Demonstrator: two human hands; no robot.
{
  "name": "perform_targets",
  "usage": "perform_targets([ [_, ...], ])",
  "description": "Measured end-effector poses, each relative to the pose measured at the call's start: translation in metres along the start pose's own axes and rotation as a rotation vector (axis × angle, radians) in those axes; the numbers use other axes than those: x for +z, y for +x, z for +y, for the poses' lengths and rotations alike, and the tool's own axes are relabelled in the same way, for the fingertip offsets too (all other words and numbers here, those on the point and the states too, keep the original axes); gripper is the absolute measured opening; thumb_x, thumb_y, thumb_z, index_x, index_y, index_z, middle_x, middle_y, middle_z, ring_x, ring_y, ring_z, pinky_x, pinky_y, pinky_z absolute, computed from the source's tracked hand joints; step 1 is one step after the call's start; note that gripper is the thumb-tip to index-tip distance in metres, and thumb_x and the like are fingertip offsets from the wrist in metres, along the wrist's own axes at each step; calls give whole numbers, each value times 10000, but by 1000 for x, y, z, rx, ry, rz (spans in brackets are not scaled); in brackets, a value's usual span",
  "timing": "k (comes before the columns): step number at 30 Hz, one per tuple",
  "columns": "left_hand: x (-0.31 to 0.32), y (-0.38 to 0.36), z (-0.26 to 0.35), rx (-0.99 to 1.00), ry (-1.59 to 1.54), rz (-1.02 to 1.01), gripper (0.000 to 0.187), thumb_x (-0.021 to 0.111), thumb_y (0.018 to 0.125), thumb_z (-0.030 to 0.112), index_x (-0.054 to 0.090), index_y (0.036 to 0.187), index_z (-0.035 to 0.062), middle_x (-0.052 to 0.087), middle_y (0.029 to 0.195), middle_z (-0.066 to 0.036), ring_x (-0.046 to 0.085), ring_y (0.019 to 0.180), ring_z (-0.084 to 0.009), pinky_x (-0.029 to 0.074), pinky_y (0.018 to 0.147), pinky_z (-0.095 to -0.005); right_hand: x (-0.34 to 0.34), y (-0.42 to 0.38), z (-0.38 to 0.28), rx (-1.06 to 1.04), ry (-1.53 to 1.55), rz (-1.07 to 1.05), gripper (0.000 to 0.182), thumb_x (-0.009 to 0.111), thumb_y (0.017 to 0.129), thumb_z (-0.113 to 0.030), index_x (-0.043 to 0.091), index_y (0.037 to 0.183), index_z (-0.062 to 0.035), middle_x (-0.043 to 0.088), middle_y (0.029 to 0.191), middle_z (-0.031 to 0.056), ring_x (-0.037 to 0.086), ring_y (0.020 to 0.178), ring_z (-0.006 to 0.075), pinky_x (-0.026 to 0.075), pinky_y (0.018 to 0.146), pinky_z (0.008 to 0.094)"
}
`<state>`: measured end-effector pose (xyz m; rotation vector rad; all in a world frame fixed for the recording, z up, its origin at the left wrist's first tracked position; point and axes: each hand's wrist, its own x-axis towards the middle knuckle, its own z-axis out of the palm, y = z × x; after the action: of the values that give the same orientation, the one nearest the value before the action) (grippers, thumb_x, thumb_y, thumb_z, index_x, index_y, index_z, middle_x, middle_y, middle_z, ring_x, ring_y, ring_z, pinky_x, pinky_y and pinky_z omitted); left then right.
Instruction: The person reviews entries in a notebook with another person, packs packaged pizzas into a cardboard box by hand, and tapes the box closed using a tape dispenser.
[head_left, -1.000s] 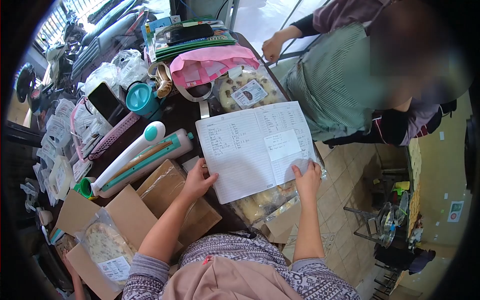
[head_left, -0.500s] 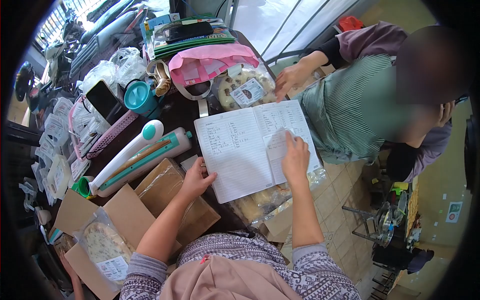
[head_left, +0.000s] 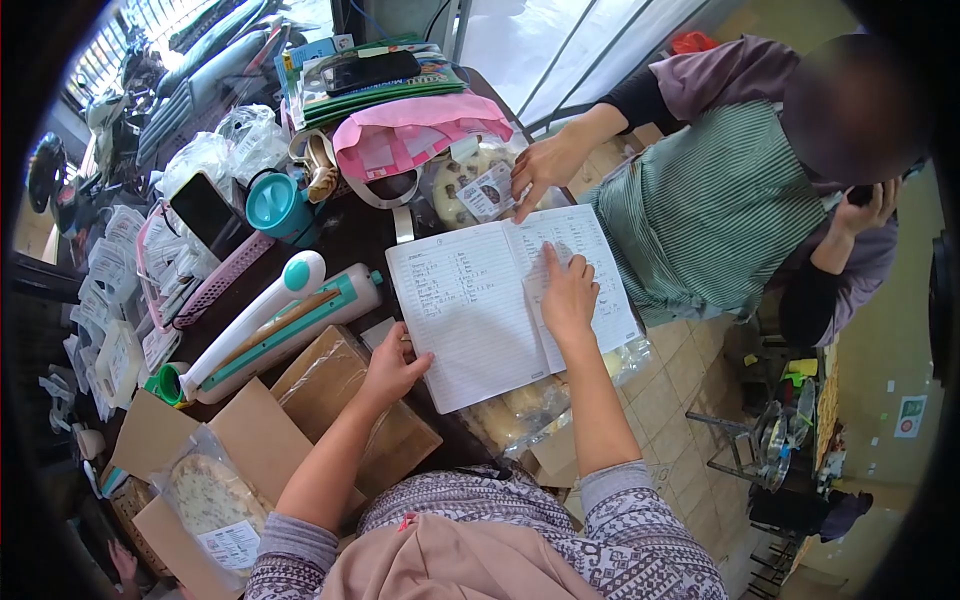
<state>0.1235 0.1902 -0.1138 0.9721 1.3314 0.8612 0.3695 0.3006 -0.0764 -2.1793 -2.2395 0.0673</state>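
An open lined notebook (head_left: 470, 345) with handwritten lists lies in front of me. My left hand (head_left: 393, 368) rests at its left edge, thumb and fingers apart, the thumb touching the page edge. On the right page, my right hand (head_left: 568, 295) has its index finger stretched out over the writing, the other fingers loosely bent. A small paper slip (head_left: 535, 295) lies partly hidden under this hand. Just beyond the notebook is a round, plastic-wrapped baked item (head_left: 455, 190) with a white label. Another person's hand (head_left: 545, 170) reaches to that label and the notebook's top edge.
Plastic-wrapped food (head_left: 505, 415) lies under the notebook's near edge. To the left are a closed cardboard box (head_left: 345, 400), an open box (head_left: 255, 425) with a wrapped round item, a white-and-teal appliance (head_left: 330, 305), a teal cup (head_left: 280, 205) and a pink bag (head_left: 420, 130).
My right hand has slid up and left across the right page. The other person's hand has moved left onto the wrapped item's label. My left hand has stayed nearly still.
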Motion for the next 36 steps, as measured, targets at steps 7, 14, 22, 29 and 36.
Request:
perform_targets([
  [7,-3,3,-9,-5,44,-14,396,622,778,70,417,1103,-26,652,815,-94,609,695,-110,478,595,-249,-27,-54,42,443,68,-38,617,652,766,-323,428,1245,-3,401,1273,203,399,1168,362,337,926,507],
  [14,-1,1,-4,-2,-6,-24,390,617,780,69,417,1101,-24,650,824,-93,609,705,-109,478,604,-250,-8,-78,67,439,165,-58,655,660,759,-357,420,1248,9,425,1254,198,411,1151,367,323,937,502],
  [22,-1,1,-6,30,-39,-28,394,616,775,57,414,1101,-33,650,845,-106,610,703,-106,484,605,-247,-24,-48,30,59,3,233,515,529,789,-81,427,1294,-102,409,1242,194,395,1118,372,318,923,490],
  [29,0,-2,-4,81,-14,-11,384,618,765,62,425,1083,-33,646,775,-89,597,622,-108,469,546,-247,-3,-2,-5,14,12,20,474,418,859,-128,413,1326,-215,430,1141,168,432,1007,315,346,856,467],
  [36,-1,-2,-6,66,32,-12,399,623,756,93,432,1083,-34,639,713,-92,586,576,-111,462,535,-254,8,1,-7,50,-56,41,461,403,870,-139,423,1320,-238,422,1117,169,425,987,309,349,818,477],
])
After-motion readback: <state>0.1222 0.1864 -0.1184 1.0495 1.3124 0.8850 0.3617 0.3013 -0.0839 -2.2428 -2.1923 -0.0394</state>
